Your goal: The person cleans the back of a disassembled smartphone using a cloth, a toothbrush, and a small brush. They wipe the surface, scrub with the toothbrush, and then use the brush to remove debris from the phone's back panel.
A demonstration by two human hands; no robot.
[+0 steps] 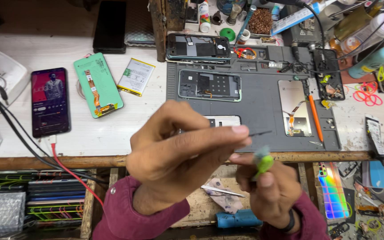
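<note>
My left hand (178, 153) is raised close to the camera, pinching thin dark tweezers (256, 133) whose tip points right. My right hand (270, 189) sits just below and right of it, gripping a small green piece (263, 162) with a pale blurred bit on top; what it is I cannot tell. The tweezers' tip ends just above that piece. Both hands hover over the front edge of the grey work mat (258, 106). Maroon sleeves cover both wrists.
On the mat lie two opened phone frames (209, 85) (198, 46), a screen panel with flex cable (294, 109) and an orange tool (315, 118). To the left: a lit phone (50, 101) on a red cable, a green-backed display (98, 84), a battery (135, 76). Clutter fills the back right.
</note>
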